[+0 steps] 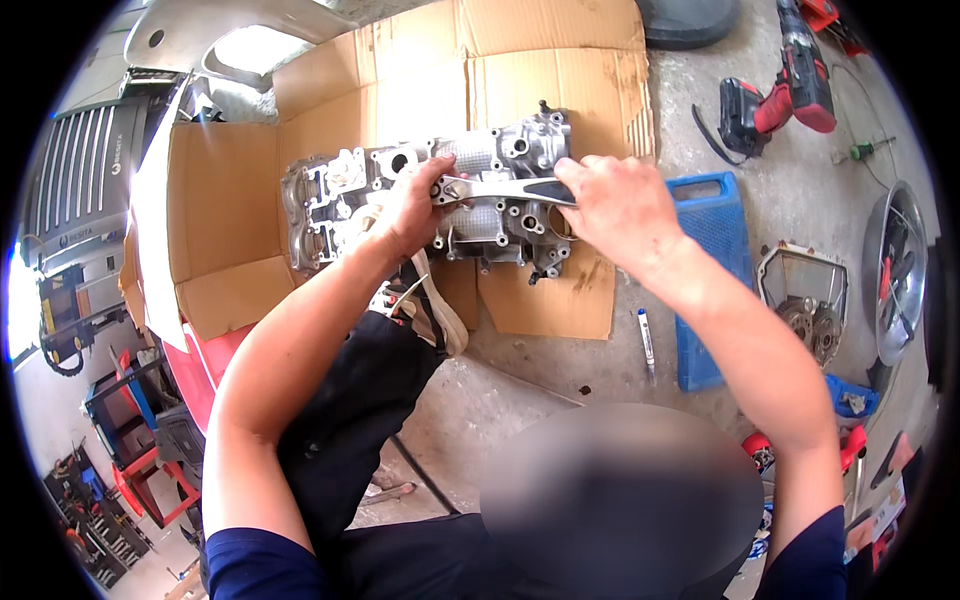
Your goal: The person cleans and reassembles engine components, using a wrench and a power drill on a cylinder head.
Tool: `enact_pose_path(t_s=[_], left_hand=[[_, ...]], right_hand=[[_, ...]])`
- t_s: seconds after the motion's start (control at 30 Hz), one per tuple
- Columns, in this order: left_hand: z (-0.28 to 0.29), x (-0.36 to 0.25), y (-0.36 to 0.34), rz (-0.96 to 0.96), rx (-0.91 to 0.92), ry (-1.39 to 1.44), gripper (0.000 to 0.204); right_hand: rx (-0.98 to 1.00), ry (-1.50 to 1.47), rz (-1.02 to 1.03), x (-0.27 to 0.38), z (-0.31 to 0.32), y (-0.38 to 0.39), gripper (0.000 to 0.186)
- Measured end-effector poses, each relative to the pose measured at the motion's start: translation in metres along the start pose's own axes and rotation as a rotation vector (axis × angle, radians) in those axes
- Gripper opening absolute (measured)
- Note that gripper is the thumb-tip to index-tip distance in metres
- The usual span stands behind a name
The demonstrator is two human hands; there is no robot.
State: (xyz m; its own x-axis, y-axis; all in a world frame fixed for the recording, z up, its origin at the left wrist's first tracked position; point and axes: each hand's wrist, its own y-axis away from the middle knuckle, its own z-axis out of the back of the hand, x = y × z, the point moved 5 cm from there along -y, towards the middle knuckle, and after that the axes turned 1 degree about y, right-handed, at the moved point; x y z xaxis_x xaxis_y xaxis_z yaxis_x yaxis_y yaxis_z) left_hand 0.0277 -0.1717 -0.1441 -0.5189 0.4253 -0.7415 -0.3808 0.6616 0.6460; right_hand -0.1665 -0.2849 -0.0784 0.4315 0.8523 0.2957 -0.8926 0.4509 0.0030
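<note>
Blurred dark shape [620, 490] nearest; my left hand [412, 207] and right hand [622, 208] grasp a silver tool [505, 189] over engine casting [478, 222], near cardboard's lower edge [550, 322].

qty: 2 hands [625, 212], 1 held tool [500, 189], 1 cyl. head [472, 224], 1 marker [646, 338], 1 rnd. metal dish [906, 212]

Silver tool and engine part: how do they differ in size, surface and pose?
The silver tool is slimmer and shorter than the engine part. The tool's shaft looks smooth; the engine part shows many holes. The tool is hand-held; the engine part lies on cardboard. Both look silvery.
</note>
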Motion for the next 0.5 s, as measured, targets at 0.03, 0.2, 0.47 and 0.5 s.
enact_pose_path(t_s=[0.03, 0.2, 0.47, 0.5], left_hand=[[-0.002, -0.005, -0.003, -0.057, 0.096, -0.019, 0.021], [0.002, 0.001, -0.011, 0.05, 0.179, 0.021, 0.032], [-0.004, -0.03, 0.001, -0.076, 0.338, -0.585, 0.041], [-0.002, -0.029, 0.0, -0.103, 0.256, -0.634, 0.043]], right_hand=[[0.047, -0.038, -0.051, 0.002, -0.001, 0.002, 0.007], [0.084, -0.137, -0.109, 0.03, -0.001, 0.028, 0.014], [-0.063, -0.915, -0.157, 0.106, -0.042, 0.079, 0.062], [-0.085, -0.88, -0.161, 0.102, -0.045, 0.082, 0.059]])
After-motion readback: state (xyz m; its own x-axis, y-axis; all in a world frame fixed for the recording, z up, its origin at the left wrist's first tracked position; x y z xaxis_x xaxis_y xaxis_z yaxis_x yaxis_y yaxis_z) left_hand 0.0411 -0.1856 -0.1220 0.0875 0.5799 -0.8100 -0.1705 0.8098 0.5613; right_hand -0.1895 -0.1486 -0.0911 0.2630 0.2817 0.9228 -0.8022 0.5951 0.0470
